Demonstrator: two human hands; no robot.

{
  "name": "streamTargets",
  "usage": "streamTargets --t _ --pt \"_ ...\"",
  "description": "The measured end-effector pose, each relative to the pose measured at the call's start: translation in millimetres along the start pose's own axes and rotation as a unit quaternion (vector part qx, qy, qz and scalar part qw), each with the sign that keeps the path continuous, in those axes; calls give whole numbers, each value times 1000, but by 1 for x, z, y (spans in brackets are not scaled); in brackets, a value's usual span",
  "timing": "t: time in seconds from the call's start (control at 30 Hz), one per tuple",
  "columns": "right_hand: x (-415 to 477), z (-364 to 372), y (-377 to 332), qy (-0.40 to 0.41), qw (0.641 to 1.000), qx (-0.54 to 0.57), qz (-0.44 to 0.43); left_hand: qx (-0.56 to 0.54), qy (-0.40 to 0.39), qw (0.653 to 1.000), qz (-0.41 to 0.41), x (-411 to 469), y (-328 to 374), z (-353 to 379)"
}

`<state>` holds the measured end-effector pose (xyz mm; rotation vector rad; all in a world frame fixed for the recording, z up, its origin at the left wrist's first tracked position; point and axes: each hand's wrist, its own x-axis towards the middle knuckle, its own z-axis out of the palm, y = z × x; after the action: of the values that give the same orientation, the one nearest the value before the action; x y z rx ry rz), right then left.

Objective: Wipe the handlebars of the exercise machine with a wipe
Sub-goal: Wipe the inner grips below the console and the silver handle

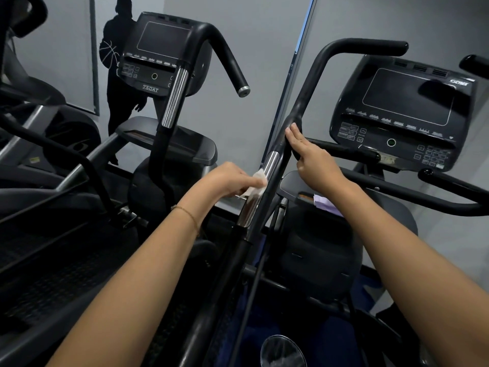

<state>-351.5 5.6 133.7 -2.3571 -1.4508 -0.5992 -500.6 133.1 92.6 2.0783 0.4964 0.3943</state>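
Bare forearms (397,247) stretched forward from the bottom edge, with a thin bracelet (186,213) on the left wrist. Farther on, the left hand (227,181) pinched a white wipe (258,185) against the shiny metal part of the handlebar (308,86). Just above it, the right hand (309,157) lay on the black bar, fingers straight. Beyond stood the console (404,112) and a grey wall (251,35).

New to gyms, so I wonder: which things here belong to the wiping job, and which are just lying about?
In the job: left hand, wipe, handlebar, right hand resting on it.
Just about: screen panel, neighbouring machine, wall picture.
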Motion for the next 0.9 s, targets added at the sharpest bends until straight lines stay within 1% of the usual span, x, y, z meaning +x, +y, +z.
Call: streamTargets --t 0.07,0.13,0.2,0.33,0.47,0.57,0.73,0.9 --pt "0 0 -1 0 1000 4 3 40 -9 999 5 -12 -8 1" --pt "-1 0 -1 3 1000 3 3 31 -14 999 11 -22 -14 5" --pt "-1 0 -1 5 1000 -2 0 23 9 1000 15 -21 -10 8" --pt "0 -1 -1 3 1000 -7 -1 5 81 997 18 10 20 10" --pt "1 -2 0 -1 1000 -4 1 8 108 994 8 26 42 7" --pt "1 -1 -1 -3 1000 3 4 -4 106 994 14 22 39 9" --pt "-1 0 -3 0 1000 5 6 -10 57 998 26 -1 9 15" --pt "-2 1 -3 0 1000 6 7 -12 63 997 34 -27 -17 23"
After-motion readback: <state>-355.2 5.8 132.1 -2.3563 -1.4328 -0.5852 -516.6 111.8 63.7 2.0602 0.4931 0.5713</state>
